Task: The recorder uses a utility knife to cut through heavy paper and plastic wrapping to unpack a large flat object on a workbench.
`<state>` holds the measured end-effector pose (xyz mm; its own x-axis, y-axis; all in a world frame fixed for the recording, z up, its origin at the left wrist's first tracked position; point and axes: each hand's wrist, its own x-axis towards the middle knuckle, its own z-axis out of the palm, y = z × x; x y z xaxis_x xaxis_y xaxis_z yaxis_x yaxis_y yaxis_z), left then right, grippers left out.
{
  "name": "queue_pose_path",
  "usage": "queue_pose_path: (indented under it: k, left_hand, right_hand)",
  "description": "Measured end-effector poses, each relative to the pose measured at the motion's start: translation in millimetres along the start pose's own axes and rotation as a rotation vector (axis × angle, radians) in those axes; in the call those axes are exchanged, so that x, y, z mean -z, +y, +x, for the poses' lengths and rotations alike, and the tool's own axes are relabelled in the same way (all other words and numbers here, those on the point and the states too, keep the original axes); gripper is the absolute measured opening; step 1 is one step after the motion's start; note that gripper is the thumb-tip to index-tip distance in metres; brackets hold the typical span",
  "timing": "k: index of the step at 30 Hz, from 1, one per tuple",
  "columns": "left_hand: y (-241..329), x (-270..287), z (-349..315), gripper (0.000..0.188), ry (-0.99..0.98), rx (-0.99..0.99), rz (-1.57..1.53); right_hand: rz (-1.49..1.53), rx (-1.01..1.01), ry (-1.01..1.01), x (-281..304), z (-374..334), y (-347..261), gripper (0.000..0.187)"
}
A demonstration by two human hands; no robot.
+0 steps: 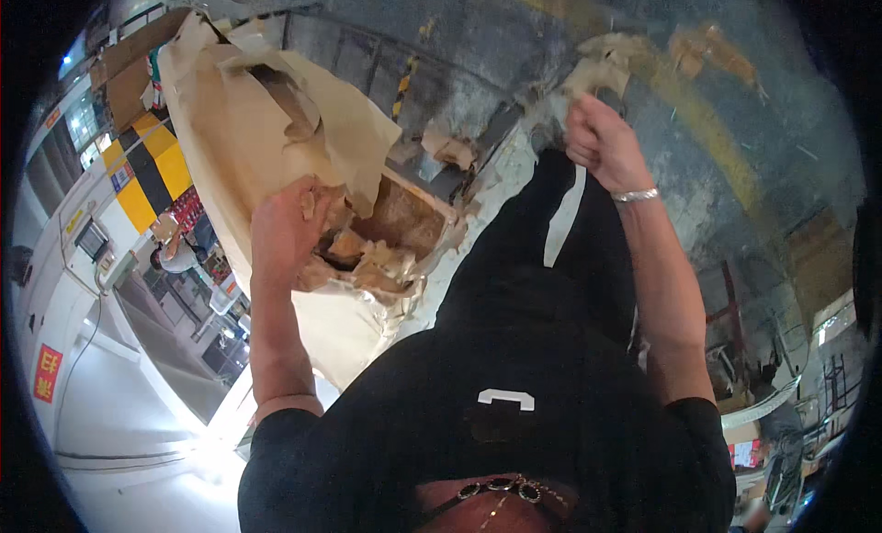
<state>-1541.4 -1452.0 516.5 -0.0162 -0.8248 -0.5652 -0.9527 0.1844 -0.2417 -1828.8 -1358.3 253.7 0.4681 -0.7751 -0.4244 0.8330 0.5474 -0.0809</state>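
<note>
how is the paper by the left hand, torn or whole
Torn: near the left hand, the paper has ragged, crumpled edges around an open gap.

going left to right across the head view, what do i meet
red-orange wall sign → yellow-and-black striped panel → left hand → small torn brown scrap → right hand

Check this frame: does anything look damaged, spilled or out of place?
Yes. The large tan paper covering looks damaged: it is ripped and peeled up, with a ragged opening beside the left hand. Torn brown scraps also lie loose on the floor, which looks untidy.
</note>
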Motion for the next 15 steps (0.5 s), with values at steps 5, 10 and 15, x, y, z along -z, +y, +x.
queue_pose_path:
  k: [5,10,15]
  left_hand:
    - [-49.1,32.8,-49.6,0.023,0.022,0.042,0.074]
    - [-120.4,88.8,-124.9,0.021,0.167,0.213,0.280]
    - [-145.8,70.7,-144.4,0.019,0.100,0.356,0.208]
  right_hand:
    - [-1.329,0.115,0.299,6.7,43.5,52.3,0.063]
    - [-1.540,-0.045,0.222,-29.3,89.1,116.6,0.092]
    - [-1.800,-0.096,0.004,-14.9,128.6,127.6,0.064]
